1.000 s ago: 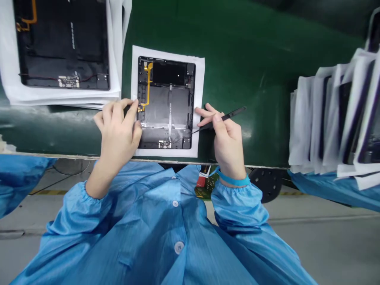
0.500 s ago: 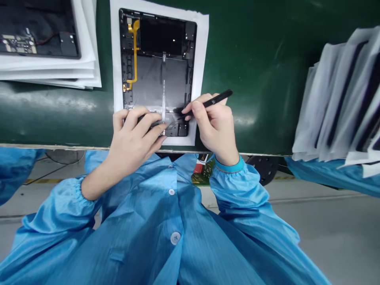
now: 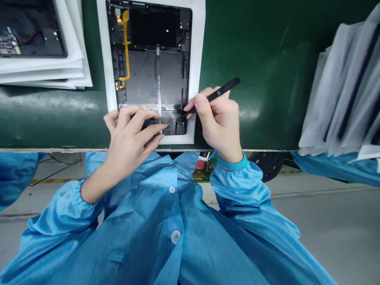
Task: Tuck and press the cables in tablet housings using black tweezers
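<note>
An opened tablet housing (image 3: 142, 79) lies on a white foam sheet (image 3: 197, 59), its inside facing up. A yellow flex cable (image 3: 127, 59) runs down its left side, and a pale ribbon cable (image 3: 159, 87) runs down the middle. My left hand (image 3: 130, 132) rests over the lower left of the housing, fingers spread, index fingertip by the ribbon's lower end. In my right hand (image 3: 221, 118) are black tweezers (image 3: 221, 92), held like a pen at the lower right edge. Their tips reach thin wires near my left index finger. The fingers of my left hand hide the parts beneath them.
To the left, another opened tablet (image 3: 32, 39) lies on stacked white sheets (image 3: 74, 75). On the right stands a row of units in white foam sleeves (image 3: 329, 103). The green bench (image 3: 252, 51) ends at a front edge near my body.
The housing and bench items on the left appear slightly farther left and up in view; the sleeved units appear farther right. My left fingers have shifted slightly; the tweezers stay near the same spot.
</note>
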Motion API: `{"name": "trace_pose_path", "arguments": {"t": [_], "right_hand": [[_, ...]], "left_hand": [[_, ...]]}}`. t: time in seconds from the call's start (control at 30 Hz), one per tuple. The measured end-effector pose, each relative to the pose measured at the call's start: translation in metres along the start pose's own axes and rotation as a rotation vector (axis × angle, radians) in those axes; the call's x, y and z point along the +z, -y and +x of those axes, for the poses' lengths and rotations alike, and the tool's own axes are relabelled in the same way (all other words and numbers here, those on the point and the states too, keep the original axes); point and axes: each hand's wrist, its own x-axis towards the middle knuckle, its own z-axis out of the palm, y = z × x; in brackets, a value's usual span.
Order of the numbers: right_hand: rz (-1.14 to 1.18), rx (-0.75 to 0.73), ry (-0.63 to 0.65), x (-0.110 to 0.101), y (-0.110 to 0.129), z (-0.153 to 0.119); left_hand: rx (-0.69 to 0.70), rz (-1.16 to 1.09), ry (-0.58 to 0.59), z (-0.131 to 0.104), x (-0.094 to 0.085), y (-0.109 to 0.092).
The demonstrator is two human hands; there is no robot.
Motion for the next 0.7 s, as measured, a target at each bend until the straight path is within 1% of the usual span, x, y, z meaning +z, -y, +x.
{"name": "trace_pose_path", "arguments": {"t": [0.1,0.23,0.3,0.43,0.57,0.7], "right_hand": [[-0.009,-0.029,0.02,0.0,0.0,0.003],[-0.033,-0.016,0.097,0.002,-0.001,0.01],[-0.03,-0.004,0.112,0.003,-0.002,0.013],[-0.01,0.05,0.097,0.004,-0.003,0.014],[0.0,0.064,0.091,0.004,-0.004,0.015],[0.02,0.077,0.058,0.004,-0.004,0.013]], "left_hand": [[-0.003,-0.01,-0.009,0.0,0.0,-0.001],[-0.057,-0.021,-0.004,-0.001,0.001,-0.002],[-0.066,-0.027,-0.004,-0.001,0.002,-0.001],[-0.055,-0.029,-0.032,-0.002,0.004,-0.001],[-0.056,-0.031,-0.013,-0.003,0.004,-0.001],[-0.019,-0.045,-0.013,-0.004,0.004,0.001]]}}
